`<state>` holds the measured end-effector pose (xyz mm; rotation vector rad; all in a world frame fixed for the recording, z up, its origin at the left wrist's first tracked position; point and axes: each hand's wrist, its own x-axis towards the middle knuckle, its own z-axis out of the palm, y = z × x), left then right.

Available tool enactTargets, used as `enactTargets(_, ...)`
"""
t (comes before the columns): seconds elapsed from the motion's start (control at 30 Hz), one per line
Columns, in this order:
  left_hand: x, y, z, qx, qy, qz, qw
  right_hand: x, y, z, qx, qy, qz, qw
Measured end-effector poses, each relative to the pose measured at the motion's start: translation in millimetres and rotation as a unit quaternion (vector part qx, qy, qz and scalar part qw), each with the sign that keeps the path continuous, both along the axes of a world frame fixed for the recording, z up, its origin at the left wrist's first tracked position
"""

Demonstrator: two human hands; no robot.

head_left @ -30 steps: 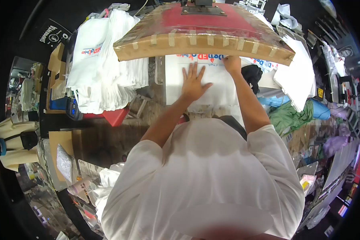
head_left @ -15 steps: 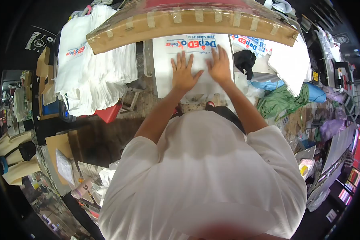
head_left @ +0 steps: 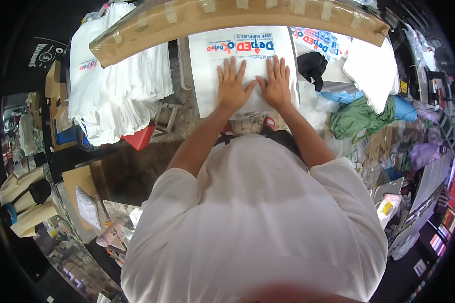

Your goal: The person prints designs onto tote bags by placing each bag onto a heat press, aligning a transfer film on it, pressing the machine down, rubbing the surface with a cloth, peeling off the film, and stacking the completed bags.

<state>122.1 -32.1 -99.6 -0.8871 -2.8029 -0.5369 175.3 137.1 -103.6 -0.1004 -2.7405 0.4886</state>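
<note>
A white printed sheet or bag [head_left: 205, 76] lies flat in front of me, its blue and red lettering toward the far edge. My left hand [head_left: 232, 86] rests flat on its left part with the fingers spread. Beside it, my right hand [head_left: 276, 86] lies flat on the right part, fingers stretched out. The two thumbs come close together near the middle, below the lettering. Neither hand grips anything.
Above the far edge spans a cardboard-edged, taped panel [head_left: 227, 17]. Stacked white printed bags [head_left: 121, 81] hang at the left. To the right are a black cloth [head_left: 312, 68], white sheets [head_left: 371, 70] and a green cloth [head_left: 361, 118]. A red object [head_left: 139, 137] is below the stack.
My right hand has come from the sheet's far right edge to lie flat beside my left hand. The view has shifted, and more of the sheet's lettering shows beneath the panel.
</note>
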Motion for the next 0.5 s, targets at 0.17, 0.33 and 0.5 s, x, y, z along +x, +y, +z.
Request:
enactTargets(0.17, 0, 0, 0, -0.005, 0.005, -0.001, 1.000, -2, 1, -1, -0.027, 0.008, 0.004, 1.000)
enactTargets(0.33, 0, -1, 1, 0.018, 0.005, -0.009, 1.000, -2, 1, 0, -0.023, 0.009, 0.009, 1.000)
enactTargets(0.5, -1, -3, 2, 0.043, 0.020, -0.015, 0.999, 13, 19, 60, 0.025, -0.212, 0.116, 0.970)
